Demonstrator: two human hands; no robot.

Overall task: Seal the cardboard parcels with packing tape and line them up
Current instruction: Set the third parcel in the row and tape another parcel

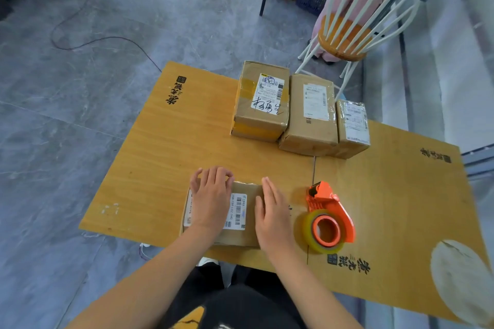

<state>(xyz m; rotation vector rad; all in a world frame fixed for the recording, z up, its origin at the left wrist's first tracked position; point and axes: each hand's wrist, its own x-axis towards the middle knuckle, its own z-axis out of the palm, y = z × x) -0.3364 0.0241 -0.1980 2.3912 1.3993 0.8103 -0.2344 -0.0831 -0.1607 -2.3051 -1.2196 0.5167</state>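
The near parcel (249, 189) lies on the near edge of the table (165, 155), label up, with both hands on it. The left hand (211, 200) lies palm down over the label. Its fingers (213, 175) are close together and bent over the parcel's far edge, though the view does not show whether the tips press the far face. The right hand (272, 216) lies along the parcel's right edge, fingers (268, 189) straight and together, flat against the cardboard and holding nothing.

The step in hand looks like steadying or smoothing this parcel, either just ahead of taping or just after. No strip of tape can be made out under the hands.

Just right of the right hand, apart from it, the orange tape dispenser (330, 218) lies on its side, untouched. If the seam is not yet sealed, the next move calls for the right hand to take up the dispenser while the left pins the box.

Farther off, three parcels stand side by side: the tall left parcel (262, 104), the middle parcel (310, 115) and the small right parcel (352, 125). The near one most likely joins that row. A white chair (355, 21) stands beyond the table.
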